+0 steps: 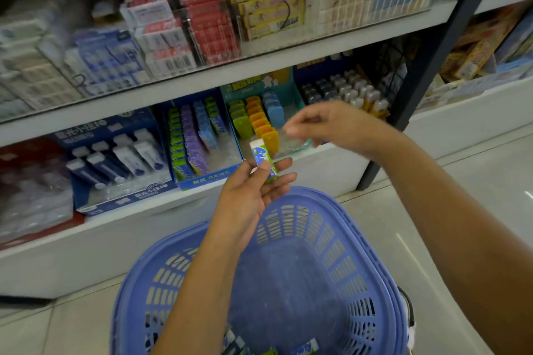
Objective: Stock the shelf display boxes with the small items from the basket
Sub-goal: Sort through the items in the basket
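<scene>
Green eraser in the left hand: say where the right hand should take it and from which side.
Pinch the white top end of the green eraser, which sticks up clear of the left hand; its thumb and fingers cover the lower half. Come from above and the right, where the right hand hovers.

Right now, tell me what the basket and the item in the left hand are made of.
Basket: moulded plastic, blue, matt; the slotted walls are one piece with the rim. Item pinched in the left hand: a white block, probably rubber or plastic, in a printed green-and-blue sleeve, paper or film; unclear which.
</scene>
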A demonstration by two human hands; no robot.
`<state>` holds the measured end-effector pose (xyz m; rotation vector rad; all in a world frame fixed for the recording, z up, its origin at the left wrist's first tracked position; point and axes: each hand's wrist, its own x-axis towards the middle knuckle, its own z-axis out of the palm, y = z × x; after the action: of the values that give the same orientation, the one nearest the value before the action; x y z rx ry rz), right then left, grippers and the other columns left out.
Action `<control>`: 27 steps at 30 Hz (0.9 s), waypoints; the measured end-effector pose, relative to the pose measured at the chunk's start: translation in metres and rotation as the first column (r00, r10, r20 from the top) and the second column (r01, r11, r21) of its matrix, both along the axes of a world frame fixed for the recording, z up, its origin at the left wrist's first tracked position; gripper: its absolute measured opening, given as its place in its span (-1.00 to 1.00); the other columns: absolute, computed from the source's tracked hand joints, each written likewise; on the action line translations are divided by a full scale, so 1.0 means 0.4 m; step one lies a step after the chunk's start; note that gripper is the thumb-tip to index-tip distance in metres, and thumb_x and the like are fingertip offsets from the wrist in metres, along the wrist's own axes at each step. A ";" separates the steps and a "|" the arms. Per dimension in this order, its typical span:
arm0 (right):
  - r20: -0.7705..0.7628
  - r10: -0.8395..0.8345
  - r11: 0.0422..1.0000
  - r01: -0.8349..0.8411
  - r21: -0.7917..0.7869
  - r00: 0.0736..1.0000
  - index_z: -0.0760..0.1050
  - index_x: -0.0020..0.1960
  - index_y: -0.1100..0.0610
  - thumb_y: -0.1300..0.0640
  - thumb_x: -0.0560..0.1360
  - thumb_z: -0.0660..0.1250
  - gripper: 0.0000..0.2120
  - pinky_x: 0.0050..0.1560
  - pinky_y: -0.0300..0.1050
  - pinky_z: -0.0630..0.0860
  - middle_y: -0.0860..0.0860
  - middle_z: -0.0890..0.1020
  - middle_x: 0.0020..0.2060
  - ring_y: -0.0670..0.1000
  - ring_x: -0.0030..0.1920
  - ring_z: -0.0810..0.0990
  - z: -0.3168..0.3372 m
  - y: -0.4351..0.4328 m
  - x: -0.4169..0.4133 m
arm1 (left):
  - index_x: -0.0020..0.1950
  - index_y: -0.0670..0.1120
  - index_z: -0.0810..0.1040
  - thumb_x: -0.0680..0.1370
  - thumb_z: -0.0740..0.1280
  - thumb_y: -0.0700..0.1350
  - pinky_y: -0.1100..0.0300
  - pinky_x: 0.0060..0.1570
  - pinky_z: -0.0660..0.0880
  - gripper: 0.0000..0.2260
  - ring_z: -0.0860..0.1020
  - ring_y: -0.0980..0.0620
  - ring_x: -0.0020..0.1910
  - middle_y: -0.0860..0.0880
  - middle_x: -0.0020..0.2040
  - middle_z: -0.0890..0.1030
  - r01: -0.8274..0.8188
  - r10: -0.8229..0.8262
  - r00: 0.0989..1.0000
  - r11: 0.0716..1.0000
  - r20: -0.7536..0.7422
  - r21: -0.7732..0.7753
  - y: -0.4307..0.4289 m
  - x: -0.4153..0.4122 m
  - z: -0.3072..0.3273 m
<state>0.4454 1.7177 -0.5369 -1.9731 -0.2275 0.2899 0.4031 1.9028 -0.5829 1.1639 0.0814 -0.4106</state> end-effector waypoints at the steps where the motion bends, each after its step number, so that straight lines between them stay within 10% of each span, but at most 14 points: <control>1: -0.052 0.064 0.998 -0.062 0.024 0.997 0.62 0.00 -0.02 -0.06 0.35 0.43 -0.74 -0.15 -0.34 0.52 -0.11 0.70 -0.12 -0.19 -0.12 0.62 0.001 0.035 -0.009 | 0.08 -0.15 0.49 0.63 0.17 -0.16 0.26 -0.19 0.58 -0.86 0.68 -0.03 -0.06 -0.05 -0.01 0.69 -0.029 0.029 1.000 1.000 0.002 -0.010 0.005 0.000 -0.001; 4: -0.080 0.073 0.995 -0.066 0.078 0.994 0.63 0.07 0.01 0.05 0.38 0.46 -0.74 -0.04 -0.31 0.52 -0.02 0.70 -0.02 -0.13 -0.06 0.62 -0.027 0.127 -0.022 | 0.12 -0.18 0.48 0.62 0.20 -0.12 0.25 -0.17 0.59 -0.83 0.68 -0.07 -0.06 -0.04 -0.04 0.69 -0.090 0.089 0.995 0.996 0.046 0.020 0.033 0.002 -0.007; 10: -0.087 0.002 0.987 0.013 0.162 0.996 0.58 -0.32 0.00 0.17 0.48 0.39 -0.79 -0.26 -0.41 0.35 -0.14 0.55 -0.46 -0.24 -0.38 0.46 -0.073 0.215 -0.032 | 0.02 -0.18 0.43 0.57 0.30 -0.20 0.27 -0.15 0.58 -0.91 0.68 0.07 -0.16 -0.06 -0.16 0.68 -0.159 0.067 0.962 0.925 0.263 0.346 0.107 0.018 -0.027; 15: -0.017 -0.208 0.946 0.206 0.250 0.978 0.47 0.18 0.27 0.29 0.58 0.21 -0.80 -0.13 -0.28 0.56 0.04 0.55 -0.14 -0.05 -0.19 0.53 -0.048 0.243 0.019 | 0.27 0.00 0.44 0.57 0.31 -0.08 0.36 0.07 0.42 -0.73 0.51 0.10 0.22 0.03 0.22 0.56 -0.200 -0.252 0.857 0.640 0.449 0.742 0.140 0.040 -0.039; 20: 0.360 -0.083 0.871 0.243 -0.427 0.929 0.44 0.33 0.11 0.26 0.58 0.20 -0.67 0.08 -0.24 0.42 0.13 0.50 0.23 0.09 0.17 0.50 -0.033 0.242 0.104 | 0.53 -0.13 0.12 0.59 0.25 -0.04 0.15 0.47 0.08 -0.44 0.09 -0.03 0.52 -0.08 0.55 0.10 -0.167 -0.617 0.744 0.201 0.257 0.965 0.147 0.076 -0.066; 27: 0.420 -0.038 0.821 0.267 -0.504 0.907 0.49 0.27 0.14 0.13 0.56 0.27 -0.70 0.16 -0.16 0.39 0.13 0.56 0.21 0.10 0.20 0.51 -0.049 0.298 0.200 | 0.54 -0.16 0.06 0.59 0.25 -0.06 0.14 0.49 0.01 -0.40 0.07 -0.02 0.51 -0.08 0.54 0.12 -0.201 -0.609 0.733 0.233 0.304 0.951 0.156 0.084 -0.092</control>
<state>0.5253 1.8370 -0.5566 -2.6095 -0.2548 -0.1859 0.4367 1.9650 -0.6198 2.6016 -0.5742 -0.1301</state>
